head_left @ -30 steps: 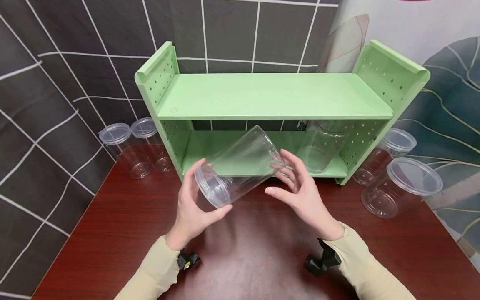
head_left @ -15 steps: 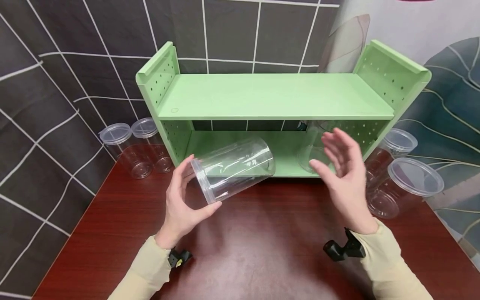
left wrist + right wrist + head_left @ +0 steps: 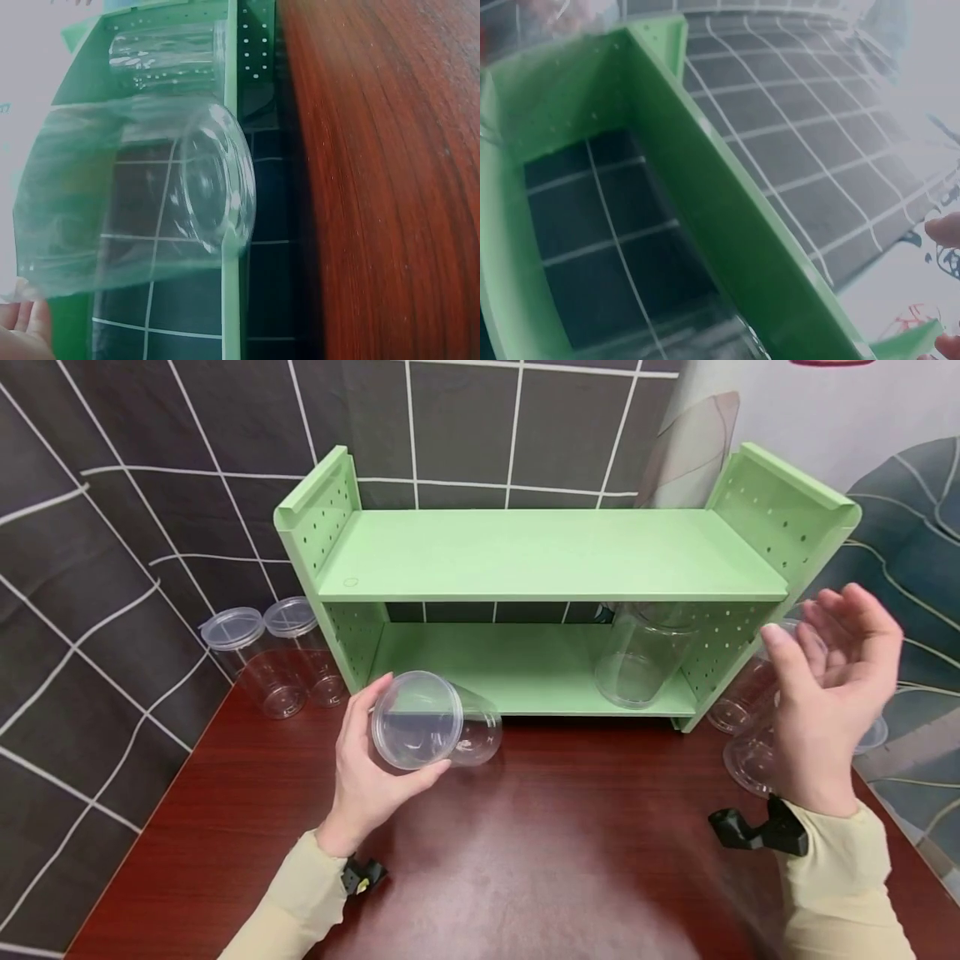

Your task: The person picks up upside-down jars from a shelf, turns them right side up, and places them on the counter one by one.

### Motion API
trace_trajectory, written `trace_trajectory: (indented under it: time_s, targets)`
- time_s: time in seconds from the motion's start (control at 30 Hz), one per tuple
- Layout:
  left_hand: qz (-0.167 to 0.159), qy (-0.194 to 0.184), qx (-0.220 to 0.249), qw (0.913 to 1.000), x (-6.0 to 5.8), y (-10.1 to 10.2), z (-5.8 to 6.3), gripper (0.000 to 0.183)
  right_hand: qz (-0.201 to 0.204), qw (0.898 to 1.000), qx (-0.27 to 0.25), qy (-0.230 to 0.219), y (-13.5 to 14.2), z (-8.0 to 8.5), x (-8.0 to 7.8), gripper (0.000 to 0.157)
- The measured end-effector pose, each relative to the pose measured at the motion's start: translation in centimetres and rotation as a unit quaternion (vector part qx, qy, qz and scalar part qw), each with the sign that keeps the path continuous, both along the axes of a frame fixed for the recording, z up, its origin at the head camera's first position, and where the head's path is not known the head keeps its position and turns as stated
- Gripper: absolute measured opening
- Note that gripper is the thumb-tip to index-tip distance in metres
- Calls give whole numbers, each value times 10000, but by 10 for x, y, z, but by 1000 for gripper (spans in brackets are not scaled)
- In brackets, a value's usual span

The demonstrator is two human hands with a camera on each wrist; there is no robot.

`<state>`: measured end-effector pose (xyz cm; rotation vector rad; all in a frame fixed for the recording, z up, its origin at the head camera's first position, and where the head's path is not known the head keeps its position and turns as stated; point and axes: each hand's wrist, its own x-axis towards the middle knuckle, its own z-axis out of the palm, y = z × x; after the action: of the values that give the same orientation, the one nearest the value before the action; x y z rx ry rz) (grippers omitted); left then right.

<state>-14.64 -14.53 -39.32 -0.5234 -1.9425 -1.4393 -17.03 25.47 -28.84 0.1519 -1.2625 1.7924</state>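
Near the front left of the green shelf, my left hand [image 3: 367, 777] grips a clear plastic jar [image 3: 480, 735] round its translucent lid [image 3: 417, 720]. The jar is tilted, lid facing me and base pointing away to the right; its round base also shows in the left wrist view, with my left fingertips [image 3: 34, 322] at the lower left. On the right, my right hand [image 3: 832, 710] is raised with nothing in it, fingers loosely bent. It covers part of two clear jars, a rear one [image 3: 738, 697] and a wider front one [image 3: 750, 764].
A two-tier green shelf [image 3: 555, 556] with perforated ends stands on the dark red table [image 3: 525, 877]. Another clear jar [image 3: 641, 664] is on its lower tier at the right. Two lidded jars, an outer one [image 3: 234, 628] and an inner one [image 3: 291, 617], stand left of it.
My right hand has left the held jar and moved right to over the side jars. My left hand has turned the jar so its lid faces me.
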Motion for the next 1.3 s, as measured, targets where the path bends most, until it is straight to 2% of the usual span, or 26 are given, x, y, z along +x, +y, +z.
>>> trace_trajectory:
  time_s: [0.13, 0.23, 0.4, 0.57, 0.63, 0.7, 0.8, 0.87, 0.97, 1.1, 1.3]
  targets:
    - [-33, -55, 59, 10000, -1, 1, 0, 111, -483, 9981, 265, -271, 15, 3, -7, 59]
    - [-81, -91, 132, 9998, -1, 2, 0, 113, -651, 9960, 319, -530, 23, 7, -13, 58]
    - [-107, -188, 174, 9996, 0, 2, 0, 111, -497, 9928, 244, -1067, 33, 12, -25, 57]
    - [-130, -257, 157, 9995, 2, 2, 0, 110, -319, 9887, 363, -1418, 40, 13, -35, 48]
    - [-110, -298, 143, 9994, 3, 2, -1, 110, -458, 9833, 667, -1633, 41, 13, -37, 43]
    - [-72, -318, 106, 9994, 4, 2, 1, 109, -755, 9728, 1072, -1909, 40, 14, -38, 39]
    - [-14, -340, 28, 9994, 10, 5, 10, 106, -1165, 9585, 1447, -2162, 36, 16, -39, 35]
    - [7, -349, -39, 9994, 14, 7, 18, 103, -1295, 9563, 1415, -2206, 34, 17, -39, 32]
    - [28, -406, -119, 9991, 19, 8, 27, 99, -1304, 9596, 1155, -2208, 31, 20, -40, 27]
    - [72, -551, -166, 9983, 19, 8, 28, 98, -1289, 9623, 1026, -2166, 31, 22, -41, 24]
    - [168, -772, -215, 9966, 15, 6, 21, 98, -1295, 9619, 1130, -2127, 33, 21, -43, 23]
